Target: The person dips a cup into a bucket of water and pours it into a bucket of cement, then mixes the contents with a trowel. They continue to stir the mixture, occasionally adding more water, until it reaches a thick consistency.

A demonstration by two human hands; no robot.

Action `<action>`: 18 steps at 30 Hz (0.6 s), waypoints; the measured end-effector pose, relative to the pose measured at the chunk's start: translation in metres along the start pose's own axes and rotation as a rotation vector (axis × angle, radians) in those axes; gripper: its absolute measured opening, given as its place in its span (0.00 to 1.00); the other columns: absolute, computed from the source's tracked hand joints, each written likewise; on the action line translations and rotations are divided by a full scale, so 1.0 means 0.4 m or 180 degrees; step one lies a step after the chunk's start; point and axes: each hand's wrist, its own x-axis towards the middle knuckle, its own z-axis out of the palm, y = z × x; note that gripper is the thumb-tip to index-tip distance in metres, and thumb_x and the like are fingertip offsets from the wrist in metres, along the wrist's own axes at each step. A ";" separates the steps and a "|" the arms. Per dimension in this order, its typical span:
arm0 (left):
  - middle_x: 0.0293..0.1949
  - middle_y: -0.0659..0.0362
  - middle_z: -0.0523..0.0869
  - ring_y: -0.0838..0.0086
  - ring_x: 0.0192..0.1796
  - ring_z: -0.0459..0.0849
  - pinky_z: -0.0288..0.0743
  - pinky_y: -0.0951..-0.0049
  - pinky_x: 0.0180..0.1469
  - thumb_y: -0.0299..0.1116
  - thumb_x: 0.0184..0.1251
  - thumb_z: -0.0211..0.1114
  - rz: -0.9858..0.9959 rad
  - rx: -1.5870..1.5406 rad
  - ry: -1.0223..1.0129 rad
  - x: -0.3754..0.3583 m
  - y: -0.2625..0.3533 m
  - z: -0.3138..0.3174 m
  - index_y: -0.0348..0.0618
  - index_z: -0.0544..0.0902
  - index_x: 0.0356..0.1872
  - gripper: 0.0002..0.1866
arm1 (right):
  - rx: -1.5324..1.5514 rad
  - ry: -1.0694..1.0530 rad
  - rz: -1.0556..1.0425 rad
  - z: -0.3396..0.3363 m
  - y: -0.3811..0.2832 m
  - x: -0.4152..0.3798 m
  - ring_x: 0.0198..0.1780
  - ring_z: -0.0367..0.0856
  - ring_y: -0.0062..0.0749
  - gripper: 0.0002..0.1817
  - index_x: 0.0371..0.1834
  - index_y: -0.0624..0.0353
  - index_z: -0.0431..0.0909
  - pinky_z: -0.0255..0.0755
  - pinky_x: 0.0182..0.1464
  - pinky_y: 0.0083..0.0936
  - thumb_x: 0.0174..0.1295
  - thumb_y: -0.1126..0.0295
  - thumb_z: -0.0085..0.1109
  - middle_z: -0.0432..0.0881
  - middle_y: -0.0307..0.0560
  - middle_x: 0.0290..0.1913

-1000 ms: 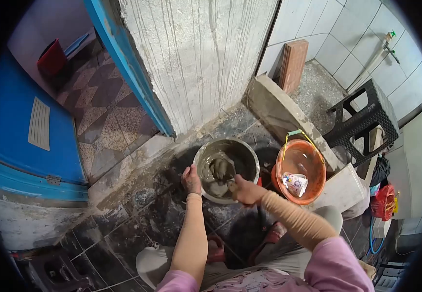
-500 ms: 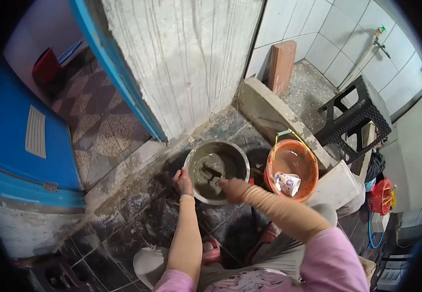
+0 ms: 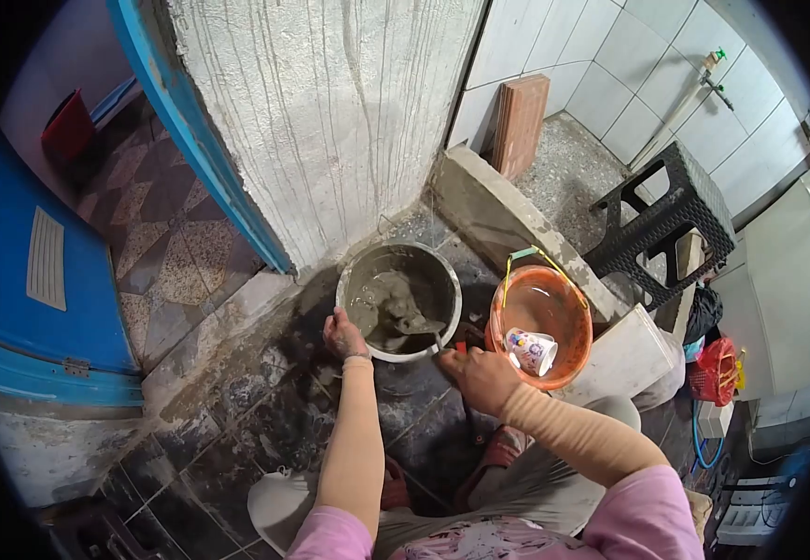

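Observation:
A round metal basin (image 3: 454, 319) stands on the dark floor, holding a wet grey mix like mortar (image 3: 388, 291). My left hand (image 3: 345, 334) is closed around its near left rim. At the near right rim, my right hand (image 3: 481, 377) grips the handle of a trowel (image 3: 421, 327). The trowel's blade is inside the basin, partly coated with the mix and touching or just over it. Most of the handle is hidden by my right fingers.
An orange bucket (image 3: 584, 347) with murky water and a floating printed cup (image 3: 531, 351) stands just right of my right hand. Behind it run a low concrete curb (image 3: 517, 217) and a black plastic stool (image 3: 690, 201). A rough white wall (image 3: 330, 112) rises beyond the basin.
My right hand has drawn back toward me and the right, bringing the trowel blade from the basin's middle to its near right side. My left hand stays on the rim.

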 end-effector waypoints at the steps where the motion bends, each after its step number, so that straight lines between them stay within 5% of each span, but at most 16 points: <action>1: 0.36 0.42 0.83 0.51 0.39 0.80 0.71 0.56 0.44 0.45 0.65 0.59 0.0036 0.0072 0.0018 -0.001 -0.007 0.004 0.32 0.80 0.30 0.20 | 0.0147 -0.0203 0.0074 -0.029 0.004 -0.006 0.31 0.84 0.43 0.17 0.50 0.57 0.70 0.78 0.30 0.39 0.56 0.72 0.52 0.82 0.51 0.30; 3: 0.37 0.42 0.84 0.51 0.40 0.80 0.71 0.56 0.44 0.45 0.65 0.58 -0.0067 -0.0152 0.0098 0.033 -0.086 0.019 0.32 0.81 0.31 0.21 | 0.0677 -0.0709 0.0316 -0.014 0.032 0.015 0.36 0.85 0.50 0.23 0.54 0.54 0.72 0.79 0.39 0.42 0.52 0.73 0.54 0.83 0.57 0.34; 7: 0.37 0.40 0.83 0.48 0.41 0.79 0.71 0.55 0.44 0.46 0.65 0.56 -0.0078 -0.0135 -0.0243 0.036 -0.049 0.025 0.31 0.80 0.32 0.22 | 0.0878 -0.0658 0.0533 -0.065 0.079 0.118 0.41 0.83 0.57 0.23 0.51 0.54 0.76 0.78 0.45 0.46 0.47 0.71 0.56 0.83 0.63 0.36; 10: 0.37 0.41 0.83 0.47 0.42 0.79 0.70 0.56 0.45 0.48 0.65 0.56 0.0275 0.0574 -0.0024 0.023 -0.041 0.007 0.31 0.80 0.34 0.23 | 0.1157 -0.0566 0.0466 -0.104 0.081 0.172 0.42 0.84 0.56 0.21 0.49 0.57 0.77 0.78 0.45 0.46 0.47 0.70 0.57 0.83 0.64 0.36; 12: 0.37 0.39 0.83 0.47 0.45 0.80 0.70 0.55 0.47 0.49 0.65 0.56 0.0281 0.0135 0.0082 -0.010 -0.001 0.006 0.30 0.79 0.34 0.24 | 0.1067 -0.0683 0.0367 -0.038 0.057 0.201 0.42 0.84 0.55 0.21 0.48 0.60 0.77 0.78 0.45 0.46 0.48 0.69 0.59 0.83 0.64 0.37; 13: 0.38 0.40 0.83 0.47 0.46 0.80 0.70 0.56 0.48 0.49 0.65 0.56 0.0280 0.0240 0.0089 -0.005 0.004 0.025 0.30 0.80 0.34 0.24 | 0.0893 -0.0827 0.0526 -0.013 0.054 0.228 0.42 0.83 0.56 0.20 0.49 0.52 0.79 0.77 0.45 0.47 0.49 0.66 0.60 0.84 0.61 0.38; 15: 0.39 0.40 0.84 0.48 0.49 0.80 0.71 0.56 0.50 0.49 0.66 0.56 0.0233 0.0557 0.0161 0.017 -0.037 0.013 0.30 0.81 0.36 0.25 | 0.0791 -0.0832 0.0533 -0.083 0.069 0.259 0.43 0.83 0.56 0.19 0.47 0.52 0.80 0.77 0.46 0.47 0.48 0.67 0.61 0.84 0.61 0.38; 18: 0.51 0.42 0.83 0.51 0.53 0.80 0.71 0.63 0.59 0.52 0.67 0.57 -0.0266 0.0690 -0.0559 -0.001 0.036 -0.027 0.30 0.81 0.48 0.28 | 0.0854 -0.0839 0.0373 -0.124 0.075 0.267 0.45 0.83 0.55 0.16 0.42 0.56 0.83 0.77 0.50 0.44 0.48 0.67 0.60 0.84 0.61 0.40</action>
